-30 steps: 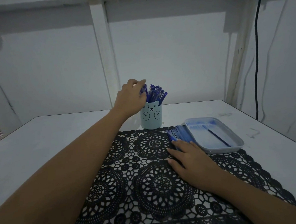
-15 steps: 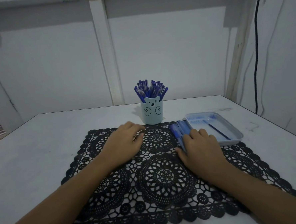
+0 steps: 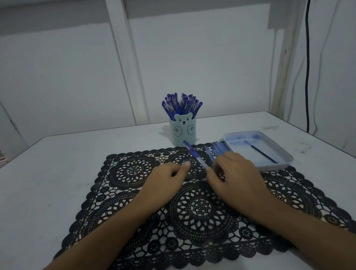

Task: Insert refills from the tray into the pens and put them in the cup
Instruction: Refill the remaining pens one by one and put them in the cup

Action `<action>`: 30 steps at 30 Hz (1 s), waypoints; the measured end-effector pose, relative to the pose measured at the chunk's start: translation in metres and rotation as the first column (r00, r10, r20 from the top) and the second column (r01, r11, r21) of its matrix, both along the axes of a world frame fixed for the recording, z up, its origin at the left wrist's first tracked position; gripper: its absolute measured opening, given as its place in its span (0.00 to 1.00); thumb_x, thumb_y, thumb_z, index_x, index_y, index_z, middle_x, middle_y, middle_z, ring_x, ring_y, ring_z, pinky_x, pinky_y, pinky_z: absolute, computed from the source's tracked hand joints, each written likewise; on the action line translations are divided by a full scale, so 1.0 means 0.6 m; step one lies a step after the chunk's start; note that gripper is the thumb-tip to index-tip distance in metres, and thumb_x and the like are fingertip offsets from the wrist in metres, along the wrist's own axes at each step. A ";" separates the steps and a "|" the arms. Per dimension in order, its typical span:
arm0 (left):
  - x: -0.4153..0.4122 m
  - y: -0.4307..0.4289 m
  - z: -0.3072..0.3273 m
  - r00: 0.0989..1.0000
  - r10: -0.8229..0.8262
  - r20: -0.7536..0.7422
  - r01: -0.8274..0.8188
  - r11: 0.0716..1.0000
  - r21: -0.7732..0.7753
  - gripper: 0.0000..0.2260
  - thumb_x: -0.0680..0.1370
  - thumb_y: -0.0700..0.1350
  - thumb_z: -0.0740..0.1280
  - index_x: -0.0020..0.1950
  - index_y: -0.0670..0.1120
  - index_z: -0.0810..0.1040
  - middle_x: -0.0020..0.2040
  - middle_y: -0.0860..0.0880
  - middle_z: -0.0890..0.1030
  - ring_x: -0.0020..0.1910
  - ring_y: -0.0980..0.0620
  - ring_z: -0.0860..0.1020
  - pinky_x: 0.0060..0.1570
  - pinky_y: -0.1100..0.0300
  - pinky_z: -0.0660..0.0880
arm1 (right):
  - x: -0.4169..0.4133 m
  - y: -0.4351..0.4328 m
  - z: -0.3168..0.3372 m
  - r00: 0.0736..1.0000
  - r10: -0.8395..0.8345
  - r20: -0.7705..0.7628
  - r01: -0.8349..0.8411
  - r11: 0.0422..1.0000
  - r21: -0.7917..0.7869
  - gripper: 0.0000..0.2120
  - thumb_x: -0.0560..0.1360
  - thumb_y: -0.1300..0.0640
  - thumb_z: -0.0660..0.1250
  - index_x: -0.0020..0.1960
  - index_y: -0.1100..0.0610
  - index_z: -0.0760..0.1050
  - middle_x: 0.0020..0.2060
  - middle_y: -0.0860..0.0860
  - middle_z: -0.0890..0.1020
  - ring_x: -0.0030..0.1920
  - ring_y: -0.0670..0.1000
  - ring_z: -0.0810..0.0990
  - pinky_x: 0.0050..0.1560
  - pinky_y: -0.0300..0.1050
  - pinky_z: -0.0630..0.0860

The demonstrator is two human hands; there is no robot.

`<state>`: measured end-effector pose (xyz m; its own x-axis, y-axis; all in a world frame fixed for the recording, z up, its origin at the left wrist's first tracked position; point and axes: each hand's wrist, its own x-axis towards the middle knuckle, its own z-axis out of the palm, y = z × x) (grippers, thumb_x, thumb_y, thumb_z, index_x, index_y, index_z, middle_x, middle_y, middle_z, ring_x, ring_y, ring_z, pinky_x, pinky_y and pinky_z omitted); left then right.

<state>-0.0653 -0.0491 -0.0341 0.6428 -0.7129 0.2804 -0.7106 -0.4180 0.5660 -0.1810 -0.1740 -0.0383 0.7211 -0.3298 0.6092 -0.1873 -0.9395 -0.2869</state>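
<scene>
Two hands are lying low over one black lace mat [image 3: 198,213], with both arms coming in from the bottom edge. The left hand [image 3: 167,177] is resting on the mat with its fingers loosely bent, and nothing is showing in it. The right hand [image 3: 231,173] is curling its fingers round the near end of one pen [image 3: 193,153]. This pen is pointing up and away toward the cup, and its near end is hiding under the fingers. The left fingertip is sitting just beside the pen, but I cannot tell if it is touching.

Just past the right hand, one pile of pens [image 3: 216,150] is lying on the mat, right beside the tray. The pens are blurry and lying on each other, and the hand is covering part of them, so I cannot count them.

One pale tray [image 3: 273,167] is sitting to the right, partly on the mat, with one dark refill [image 3: 261,152] lying slanted in it.

One cup [image 3: 183,134] with a bear face is standing upright on the white table [image 3: 40,185] at the far edge of the mat. One bunch of pens [image 3: 181,105] is sticking up out of it, too many and too crowded to count.

One black cable [image 3: 308,74] is hanging down the wall [image 3: 188,50] on the far right, and the picture edge is cutting off its top.
</scene>
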 end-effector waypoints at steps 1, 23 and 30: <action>-0.006 -0.003 0.004 0.995 0.008 -0.097 -0.012 0.999 -0.036 0.24 0.77 0.61 0.53 0.39 0.42 0.76 0.34 0.46 0.75 0.32 0.51 0.72 0.35 0.61 0.68 | -0.001 0.006 -0.002 0.999 0.037 0.035 -0.037 0.999 -0.010 0.13 0.72 0.46 0.56 0.33 0.52 0.68 0.30 0.45 0.69 0.32 0.48 0.70 0.33 0.47 0.70; -0.015 0.029 0.036 0.835 -0.277 0.476 0.143 0.944 0.298 0.11 0.79 0.53 0.55 0.57 0.53 0.73 0.43 0.59 0.70 0.41 0.60 0.69 0.39 0.67 0.67 | 0.002 -0.019 -0.004 0.974 0.197 -0.115 -0.227 0.895 -0.384 0.16 0.73 0.47 0.55 0.51 0.56 0.74 0.42 0.50 0.80 0.40 0.50 0.79 0.37 0.43 0.75; -0.002 0.031 0.022 0.847 -0.414 0.334 0.223 0.847 0.482 0.14 0.81 0.52 0.51 0.61 0.50 0.70 0.50 0.54 0.72 0.49 0.57 0.71 0.52 0.61 0.69 | 0.001 -0.018 -0.007 0.862 0.320 -0.394 -0.440 0.857 -0.267 0.10 0.80 0.56 0.53 0.57 0.57 0.70 0.47 0.51 0.74 0.46 0.50 0.73 0.40 0.40 0.64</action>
